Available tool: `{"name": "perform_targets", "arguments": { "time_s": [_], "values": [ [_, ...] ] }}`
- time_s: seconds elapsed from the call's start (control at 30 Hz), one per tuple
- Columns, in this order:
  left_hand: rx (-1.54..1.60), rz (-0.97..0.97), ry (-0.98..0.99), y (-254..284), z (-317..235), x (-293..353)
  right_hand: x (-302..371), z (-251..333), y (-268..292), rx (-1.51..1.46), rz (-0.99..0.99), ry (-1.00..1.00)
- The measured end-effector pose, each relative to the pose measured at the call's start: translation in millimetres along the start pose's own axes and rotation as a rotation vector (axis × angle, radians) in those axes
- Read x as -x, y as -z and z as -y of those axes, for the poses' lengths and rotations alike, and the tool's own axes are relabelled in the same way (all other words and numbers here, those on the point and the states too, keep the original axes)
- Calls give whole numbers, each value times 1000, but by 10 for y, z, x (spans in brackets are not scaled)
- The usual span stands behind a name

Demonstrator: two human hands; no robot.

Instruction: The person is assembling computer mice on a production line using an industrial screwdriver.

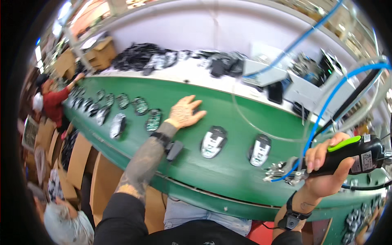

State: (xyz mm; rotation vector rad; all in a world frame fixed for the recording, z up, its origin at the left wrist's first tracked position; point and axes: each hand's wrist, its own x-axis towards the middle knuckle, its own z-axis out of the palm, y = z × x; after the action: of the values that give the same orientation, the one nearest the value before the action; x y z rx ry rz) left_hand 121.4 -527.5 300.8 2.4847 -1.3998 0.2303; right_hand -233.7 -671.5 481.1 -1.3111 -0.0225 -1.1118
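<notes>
My left hand [185, 113] reaches over the green belt with its fingers stretched and spread. A small dark thing shows between its thumb and fingers; I cannot make out what it is, nor whether the hand touches it. At the right, my right hand [326, 163] is wrapped round a black electric screwdriver [357, 154] with a bright green lever, a metal head and a blue air hose [322, 112]. Between the hands, one black-and-white mouse-shaped shell [213, 141] lies on the belt, and another shell [260, 150] lies nearer the screwdriver's head.
Rows of shells and green circuit boards [154, 119] run along the belt [179, 157] to the left. Behind it, a white shelf [185, 75] bears black parts [139, 57] and grey bins [265, 73]. A person in red [55, 100] works at the far left; cardboard boxes [102, 179] stand below.
</notes>
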Motion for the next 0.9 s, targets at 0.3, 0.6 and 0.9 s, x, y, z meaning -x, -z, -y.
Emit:
{"name": "perform_targets", "arguments": {
  "time_s": [0.3, 0.6, 0.9],
  "values": [
    [-380, -406, 458, 741, 1248, 1406, 83, 91, -74, -29, 46, 53],
    [1037, -445, 827, 849, 1649, 1701, 26, 0, -115, -23, 46, 48],
    [62, -179, 463, 690, 925, 1578, 17, 57, -75, 41, 55, 57]
  ]
}}
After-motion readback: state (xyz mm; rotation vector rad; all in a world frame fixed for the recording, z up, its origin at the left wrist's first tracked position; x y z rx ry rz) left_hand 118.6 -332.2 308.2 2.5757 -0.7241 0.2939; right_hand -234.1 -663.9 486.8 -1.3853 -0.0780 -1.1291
